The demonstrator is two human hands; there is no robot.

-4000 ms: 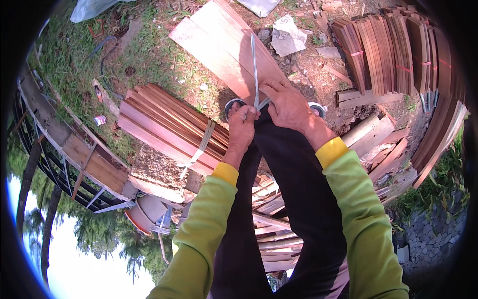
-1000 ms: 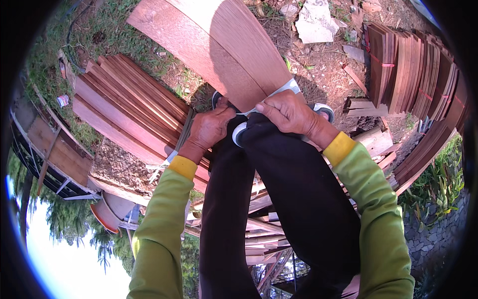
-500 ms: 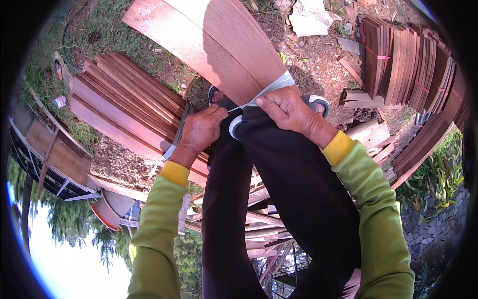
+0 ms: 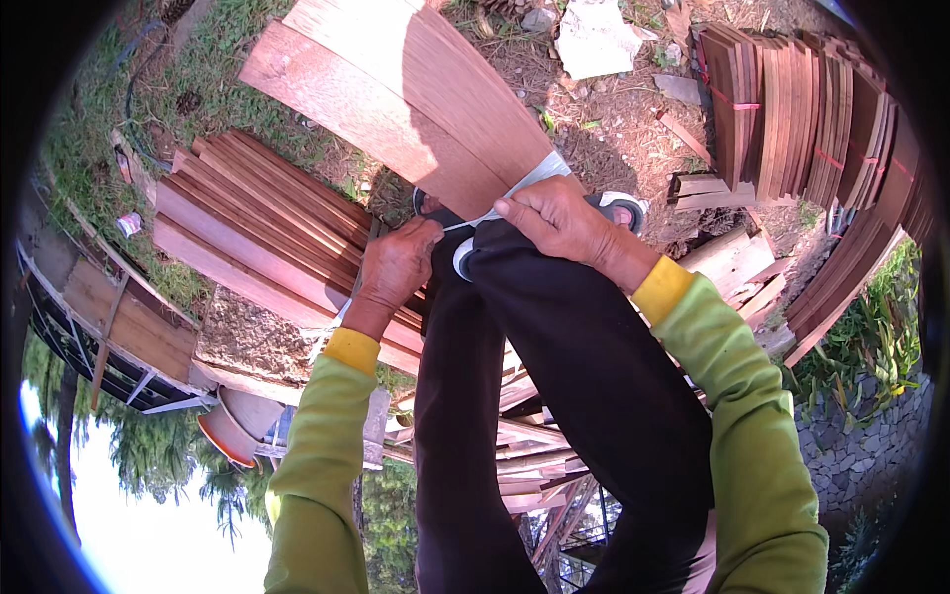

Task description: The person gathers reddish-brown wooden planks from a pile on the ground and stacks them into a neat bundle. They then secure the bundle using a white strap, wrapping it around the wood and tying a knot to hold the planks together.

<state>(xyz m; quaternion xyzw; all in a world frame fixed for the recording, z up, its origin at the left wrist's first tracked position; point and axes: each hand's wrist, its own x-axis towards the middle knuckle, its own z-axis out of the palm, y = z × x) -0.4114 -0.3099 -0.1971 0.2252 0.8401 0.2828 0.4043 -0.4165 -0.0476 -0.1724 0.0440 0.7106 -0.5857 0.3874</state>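
A bundle of thin reddish wood sheets (image 4: 416, 99) lies on the ground in front of my shoes. A white strap (image 4: 534, 180) runs across its near end. My right hand (image 4: 559, 223) is closed on that strap just above my knee. My left hand (image 4: 396, 265) is fisted on the strap's other end, next to my left knee. My legs in black trousers (image 4: 534, 396) stand between the arms, and my sleeves are yellow-green.
A second strapped stack of wood sheets (image 4: 267, 228) lies to the left on grass. More bundles tied with red bands (image 4: 802, 119) stand at the right. Loose offcuts (image 4: 732, 267), a white scrap (image 4: 594, 40) and a stone wall (image 4: 871, 445) surround me.
Since four seconds ago the view has closed in on the bundle. In the last second my left hand has slid slightly right along the strap; my right hand keeps its grip.
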